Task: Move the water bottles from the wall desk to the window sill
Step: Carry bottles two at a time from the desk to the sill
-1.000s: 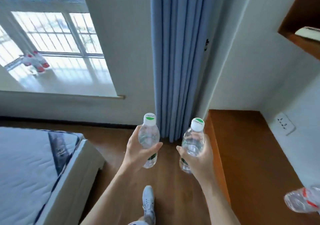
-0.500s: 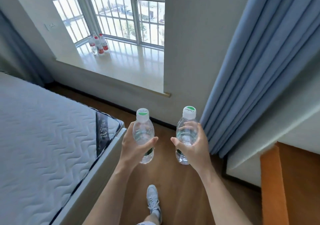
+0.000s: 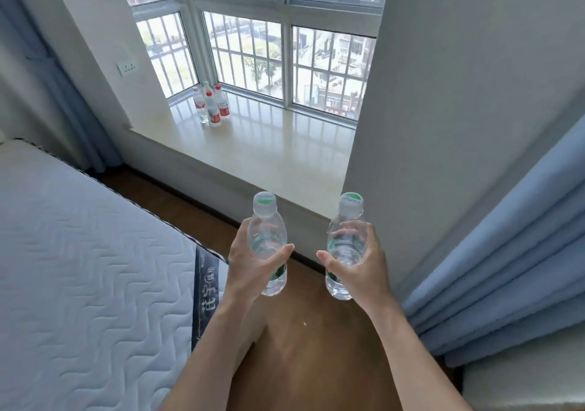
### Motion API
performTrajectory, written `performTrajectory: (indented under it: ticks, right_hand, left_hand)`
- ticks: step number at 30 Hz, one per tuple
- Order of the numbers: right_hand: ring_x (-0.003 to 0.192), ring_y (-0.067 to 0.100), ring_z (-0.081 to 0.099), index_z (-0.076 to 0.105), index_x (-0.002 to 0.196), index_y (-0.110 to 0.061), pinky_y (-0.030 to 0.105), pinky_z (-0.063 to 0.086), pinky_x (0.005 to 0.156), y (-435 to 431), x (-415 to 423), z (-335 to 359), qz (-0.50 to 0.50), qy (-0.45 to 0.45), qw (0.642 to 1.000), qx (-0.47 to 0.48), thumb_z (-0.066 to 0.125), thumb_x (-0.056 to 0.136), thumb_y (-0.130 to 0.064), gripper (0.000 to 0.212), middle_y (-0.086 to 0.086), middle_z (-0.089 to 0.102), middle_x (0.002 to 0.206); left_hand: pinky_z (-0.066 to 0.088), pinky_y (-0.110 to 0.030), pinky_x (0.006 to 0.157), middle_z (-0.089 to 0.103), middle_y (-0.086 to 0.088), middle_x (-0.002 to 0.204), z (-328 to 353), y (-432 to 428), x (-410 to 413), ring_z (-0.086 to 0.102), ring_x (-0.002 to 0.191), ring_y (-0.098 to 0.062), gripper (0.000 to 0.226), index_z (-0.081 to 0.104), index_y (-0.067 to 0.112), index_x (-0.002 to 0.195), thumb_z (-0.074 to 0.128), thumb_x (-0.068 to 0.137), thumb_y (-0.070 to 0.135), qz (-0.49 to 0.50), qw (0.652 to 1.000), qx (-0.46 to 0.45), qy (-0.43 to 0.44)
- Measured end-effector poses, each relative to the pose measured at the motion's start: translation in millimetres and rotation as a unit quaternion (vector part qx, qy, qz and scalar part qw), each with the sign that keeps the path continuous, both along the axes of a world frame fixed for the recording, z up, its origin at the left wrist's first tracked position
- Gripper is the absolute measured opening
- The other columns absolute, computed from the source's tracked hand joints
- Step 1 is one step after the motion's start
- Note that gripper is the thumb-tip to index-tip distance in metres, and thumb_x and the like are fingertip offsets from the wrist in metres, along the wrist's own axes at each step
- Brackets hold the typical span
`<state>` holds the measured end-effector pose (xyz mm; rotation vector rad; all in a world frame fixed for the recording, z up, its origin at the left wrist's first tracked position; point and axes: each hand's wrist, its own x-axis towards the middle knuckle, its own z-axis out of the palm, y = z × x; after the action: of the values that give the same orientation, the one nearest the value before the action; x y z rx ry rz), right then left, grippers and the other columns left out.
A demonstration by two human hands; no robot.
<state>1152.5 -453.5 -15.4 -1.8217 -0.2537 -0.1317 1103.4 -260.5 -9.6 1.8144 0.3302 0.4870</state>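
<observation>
Bottles (image 3: 268,240) within fingers (image 3: 374,242) of both hands (image 3: 250,273)

We hold the left bottle (image 3: 267,236) in our left hand (image 3: 250,269) and the right bottle (image 3: 346,250) in our right hand (image 3: 364,273). Both are clear, green-topped and upright, short of the sill (image 3: 269,160). Three red-labelled bottles (image 3: 212,106) stand clustered at its far left corner.

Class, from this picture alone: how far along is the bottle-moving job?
Done: three red-labelled bottles stand on the window sill. In hand: the left hand grips the left bottle, the right hand the right bottle, both short of the sill. Left: setting these down; the desk is out of view.
</observation>
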Motion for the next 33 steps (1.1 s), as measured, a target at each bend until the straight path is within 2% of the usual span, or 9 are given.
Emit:
performTrajectory:
  ticks: [4,7,10,14,19,22,26,30,33]
  right_hand:
    - [0.089,0.008,0.070,0.054,0.113,-0.025,0.022,0.057,0.077,30,46,-7,0.021,0.000,1.000,-0.002,0.093,0.065,-0.024,0.062,-0.009,0.071,0.100]
    - [0.087,0.007,0.070,0.053,0.112,-0.023,0.021,0.058,0.075,53,82,-12,0.044,-0.001,0.999,-0.002,0.093,0.065,-0.025,0.062,-0.004,0.070,0.102]
    - [0.090,0.011,0.071,0.053,0.111,-0.025,0.027,0.059,0.076,78,124,-17,0.070,0.005,0.998,0.008,0.092,0.062,-0.038,0.064,-0.002,0.070,0.103]
    - [0.092,0.015,0.071,0.052,0.111,-0.025,0.036,0.061,0.079,110,193,-20,0.111,0.005,0.994,0.017,0.090,0.061,-0.042,0.065,0.000,0.069,0.105]
    - [0.090,0.016,0.070,0.052,0.110,-0.026,0.045,0.060,0.081,158,294,-13,0.172,0.006,0.985,0.022,0.090,0.062,-0.036,0.063,-0.007,0.070,0.099]
    - [0.089,0.017,0.070,0.052,0.109,-0.029,0.048,0.060,0.078,187,343,-5,0.210,0.008,0.978,0.016,0.089,0.059,-0.042,0.064,-0.008,0.070,0.099]
    - [0.085,0.019,0.071,0.052,0.109,-0.030,0.051,0.059,0.076,224,396,-4,0.244,0.012,0.969,0.020,0.089,0.057,-0.047,0.066,-0.010,0.069,0.097]
    - [0.087,0.019,0.070,0.053,0.107,-0.032,0.052,0.058,0.079,261,424,-12,0.282,0.027,0.959,0.017,0.090,0.056,-0.047,0.064,-0.007,0.070,0.096]
    - [0.089,0.018,0.071,0.053,0.108,-0.032,0.053,0.057,0.080,291,436,-17,0.314,0.034,0.949,0.015,0.089,0.057,-0.050,0.066,-0.007,0.070,0.097]
  left_hand:
    - [0.055,-0.018,0.074,0.064,0.008,0.104,-3,29,35,0.065,0.094,-0.004,0.059,0.052,0.033,0.115,0.088,0.069,0.023,0.021,1.000,0.001,-0.002]
    - [0.054,-0.012,0.072,0.061,0.011,0.103,-7,49,60,0.064,0.095,-0.001,0.058,0.049,0.038,0.112,0.087,0.070,0.022,0.043,0.999,0.009,-0.001]
    - [0.052,-0.009,0.071,0.060,0.012,0.107,-13,71,91,0.064,0.098,-0.007,0.063,0.047,0.035,0.118,0.086,0.071,0.026,0.077,0.997,0.023,0.008]
    - [0.050,-0.005,0.073,0.058,0.015,0.108,-18,99,144,0.062,0.100,-0.007,0.064,0.045,0.034,0.120,0.086,0.071,0.028,0.112,0.993,0.031,0.016]
    - [0.054,-0.021,0.079,0.061,0.016,0.104,-10,141,229,0.061,0.096,0.000,0.054,0.058,0.022,0.114,0.087,0.070,0.027,0.164,0.986,0.024,0.000]
    - [0.056,-0.025,0.080,0.063,0.012,0.104,-4,160,272,0.063,0.095,-0.004,0.054,0.057,0.022,0.115,0.087,0.070,0.025,0.195,0.981,0.005,0.002]
    - [0.057,-0.029,0.081,0.063,0.007,0.108,-3,182,312,0.065,0.099,-0.012,0.064,0.054,0.025,0.119,0.085,0.065,0.042,0.232,0.973,0.009,0.009]
    - [0.051,-0.020,0.079,0.063,0.015,0.104,0,201,327,0.062,0.097,0.002,0.056,0.054,0.030,0.115,0.087,0.070,0.023,0.277,0.961,0.005,0.023]
    - [0.047,-0.013,0.078,0.064,0.016,0.100,1,221,333,0.062,0.094,0.004,0.051,0.056,0.033,0.108,0.087,0.070,0.017,0.313,0.950,0.004,0.017]
